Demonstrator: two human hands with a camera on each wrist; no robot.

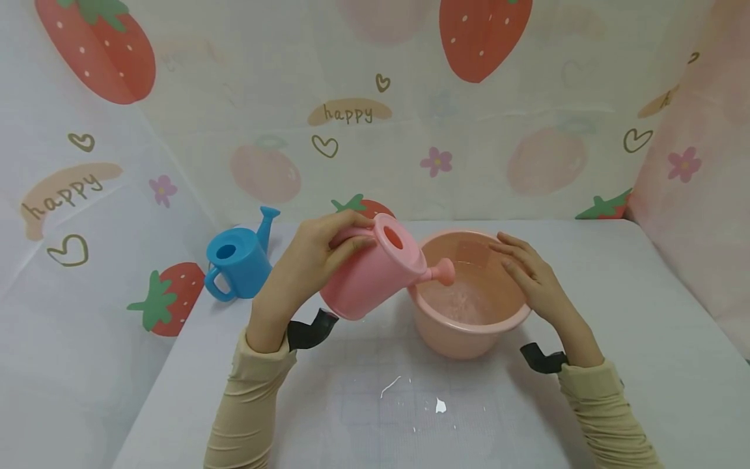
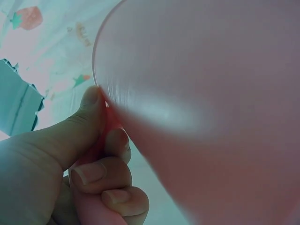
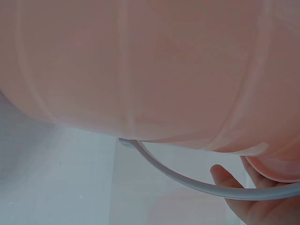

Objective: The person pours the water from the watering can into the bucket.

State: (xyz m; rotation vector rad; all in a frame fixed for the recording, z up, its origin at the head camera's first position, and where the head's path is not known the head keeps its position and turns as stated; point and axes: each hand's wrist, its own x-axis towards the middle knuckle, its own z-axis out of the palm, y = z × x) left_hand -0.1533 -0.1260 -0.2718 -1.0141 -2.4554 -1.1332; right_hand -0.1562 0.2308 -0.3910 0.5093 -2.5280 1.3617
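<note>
In the head view, my left hand (image 1: pixel 310 251) grips the handle of a pink watering can (image 1: pixel 375 277), which is tilted to the right. Its sprinkler head (image 1: pixel 443 271) hangs over the near-left rim of a peach-pink bucket (image 1: pixel 459 342). The left wrist view shows the thumb and curled fingers (image 2: pixel 89 173) around the can's handle, against its large pale side. My right hand (image 1: pixel 536 280) lies on the bucket's right rim, fingers fairly straight and reaching over the edge. A pale grey carrying handle (image 3: pixel 206 188) crosses in front of that hand in the right wrist view.
A blue watering can (image 1: pixel 237 260) stands upright at the back left of the white table (image 1: pixel 638 306). Shiny wet spots (image 1: pixel 441 405) dot the table in front of the bucket. Strawberry-printed sheets (image 1: pixel 381 150) wall the back and sides.
</note>
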